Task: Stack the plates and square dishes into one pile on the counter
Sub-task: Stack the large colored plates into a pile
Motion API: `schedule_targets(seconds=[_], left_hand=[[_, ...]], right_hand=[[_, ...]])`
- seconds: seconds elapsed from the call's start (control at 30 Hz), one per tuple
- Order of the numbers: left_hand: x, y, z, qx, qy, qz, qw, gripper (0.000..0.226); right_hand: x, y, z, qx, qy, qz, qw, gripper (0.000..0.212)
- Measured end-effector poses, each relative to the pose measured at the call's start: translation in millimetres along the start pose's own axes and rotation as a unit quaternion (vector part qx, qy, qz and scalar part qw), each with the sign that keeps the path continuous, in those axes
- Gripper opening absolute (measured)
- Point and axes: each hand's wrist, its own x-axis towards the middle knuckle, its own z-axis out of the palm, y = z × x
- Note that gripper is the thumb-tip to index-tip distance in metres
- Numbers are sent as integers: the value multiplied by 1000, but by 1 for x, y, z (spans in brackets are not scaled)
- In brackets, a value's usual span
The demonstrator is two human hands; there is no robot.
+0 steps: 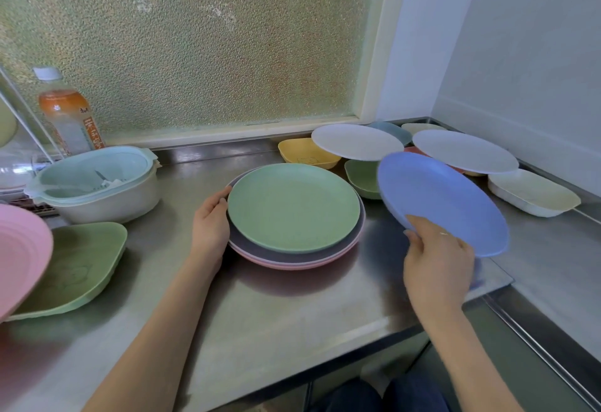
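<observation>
Right now the right hand [435, 262] is pinching the near rim of a blue plate [445, 206], thumb on top and fingers curled beneath, and is holding it tilted in the air to the right of the pile [296, 216], apart from it. The left hand [211, 223] is resting against the pile's left edge, fingers lightly curved round the rims, steadying the green plate [292, 206] that is sitting on a grey and a pink one on the steel counter [292, 320]. With such a grip at one edge only, the blue plate is likely pulling downward at its far side, so it could slip or swing into the green square dish [362, 177] just beside it. Landing off-centre, it could also be nudging the pile sideways. Behind, two white plates [357, 141] are perching on other dishes, looking easy to knock.
</observation>
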Motion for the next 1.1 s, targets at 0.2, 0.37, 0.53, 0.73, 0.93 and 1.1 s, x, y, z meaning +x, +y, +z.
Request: schedule_targets(seconds=[0.2,0.37,0.53,0.73,0.93,1.1], left_hand=[[-2,3,-1,6,-7,-5,1000,39],[-6,7,-2,11,-32,-1,999,50],[-6,8,-2,14,-21,-13,1000,39],[-6,8,-2,8,-7,-14,1000,35],[-6,7,-1,0,-12,-14,1000,36],[-4,3,-2,5,-18,-4,1000,29]], right_hand=[[-11,-58,-2,92,-54,-150,983,43],[-15,-86,10,122,-150,-186,963,44],[-19,-102,25,132,-242,-205,939,43],[-28,-103,26,142,-278,-205,928,41],[-28,-100,32,99,-282,-224,928,41],[-30,-99,33,109,-277,-217,930,35]])
